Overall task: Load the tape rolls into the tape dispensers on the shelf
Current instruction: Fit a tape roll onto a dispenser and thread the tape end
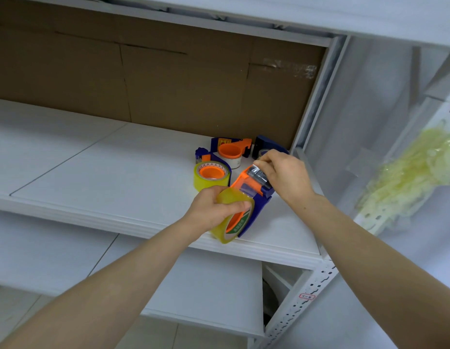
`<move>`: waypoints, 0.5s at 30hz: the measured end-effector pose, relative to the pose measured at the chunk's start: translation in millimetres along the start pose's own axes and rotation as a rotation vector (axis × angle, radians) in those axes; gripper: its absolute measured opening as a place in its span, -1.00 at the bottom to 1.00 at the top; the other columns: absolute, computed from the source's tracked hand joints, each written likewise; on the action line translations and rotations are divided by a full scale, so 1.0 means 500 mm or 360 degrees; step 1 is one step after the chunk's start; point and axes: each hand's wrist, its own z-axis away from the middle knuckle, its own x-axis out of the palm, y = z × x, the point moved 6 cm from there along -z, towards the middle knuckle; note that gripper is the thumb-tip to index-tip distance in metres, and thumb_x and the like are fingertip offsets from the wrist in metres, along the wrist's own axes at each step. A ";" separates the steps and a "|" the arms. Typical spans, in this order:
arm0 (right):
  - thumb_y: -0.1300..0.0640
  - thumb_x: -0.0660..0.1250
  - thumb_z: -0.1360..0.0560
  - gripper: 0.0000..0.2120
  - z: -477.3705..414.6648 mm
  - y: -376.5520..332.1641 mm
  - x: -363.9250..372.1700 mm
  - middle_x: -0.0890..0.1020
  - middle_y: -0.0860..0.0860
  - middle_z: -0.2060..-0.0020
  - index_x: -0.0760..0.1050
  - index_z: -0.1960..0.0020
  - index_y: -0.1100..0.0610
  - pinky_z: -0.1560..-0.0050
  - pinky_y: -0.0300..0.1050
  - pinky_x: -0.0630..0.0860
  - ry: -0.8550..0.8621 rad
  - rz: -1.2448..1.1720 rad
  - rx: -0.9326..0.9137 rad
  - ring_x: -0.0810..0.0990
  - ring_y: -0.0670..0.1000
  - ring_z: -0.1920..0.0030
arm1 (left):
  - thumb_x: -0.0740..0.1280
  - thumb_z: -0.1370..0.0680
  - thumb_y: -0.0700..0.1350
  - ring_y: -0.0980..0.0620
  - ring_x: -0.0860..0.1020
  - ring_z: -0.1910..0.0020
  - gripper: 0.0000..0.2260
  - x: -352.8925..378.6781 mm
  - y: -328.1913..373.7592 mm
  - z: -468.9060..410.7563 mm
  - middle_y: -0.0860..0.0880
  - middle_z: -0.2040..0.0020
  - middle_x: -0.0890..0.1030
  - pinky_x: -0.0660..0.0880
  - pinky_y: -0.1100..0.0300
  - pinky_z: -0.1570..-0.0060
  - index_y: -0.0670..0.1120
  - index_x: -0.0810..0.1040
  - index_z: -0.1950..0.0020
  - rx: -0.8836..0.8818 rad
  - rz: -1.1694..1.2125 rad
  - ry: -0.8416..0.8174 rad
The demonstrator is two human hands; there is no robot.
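Threading tape at centre frame: left hand (213, 205) grips the tape roll (232, 215) in its dispenser (254, 212); right hand (284, 172) pinches the tape end (259, 176). Another loaded dispenser (211, 172) sits behind; one dispenser (231, 149) looks empty.

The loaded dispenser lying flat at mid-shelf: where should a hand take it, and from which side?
Grip the yellow tape roll of the loaded dispenser across its outer rim, coming from above. It lies flat with the orange hub up, and another dispenser crowds it behind.

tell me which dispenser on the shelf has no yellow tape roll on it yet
The dispenser at the back: its orange hub stands bare. The dispenser on the left carries a yellow roll, and the one held in both hands has a roll too.
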 end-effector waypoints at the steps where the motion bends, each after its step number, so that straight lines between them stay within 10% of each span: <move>1: 0.00 0.20 -0.57 -0.73 0.002 0.002 -0.001 0.64 0.07 -0.04 0.52 -0.10 0.16 0.13 -0.20 0.37 0.0018 -0.0041 0.0011 0.58 0.04 -0.06 | 0.49 -0.40 -0.01 0.12 0.57 0.02 -0.68 0.000 -0.001 0.000 0.03 -0.03 0.63 0.53 0.22 0.04 0.02 0.53 -0.10 -0.0003 0.0040 0.0006; 15: 0.04 0.29 -0.53 -0.80 -0.002 0.026 -0.005 0.56 -0.05 0.22 0.56 0.03 0.17 0.33 -0.28 0.37 0.0120 -0.0385 0.0156 0.49 -0.09 0.16 | 0.42 -0.46 -0.04 0.13 0.58 0.10 -0.89 -0.004 -0.002 -0.001 0.07 0.08 0.64 0.51 0.26 0.16 0.04 0.55 0.05 -0.0078 0.0288 -0.0006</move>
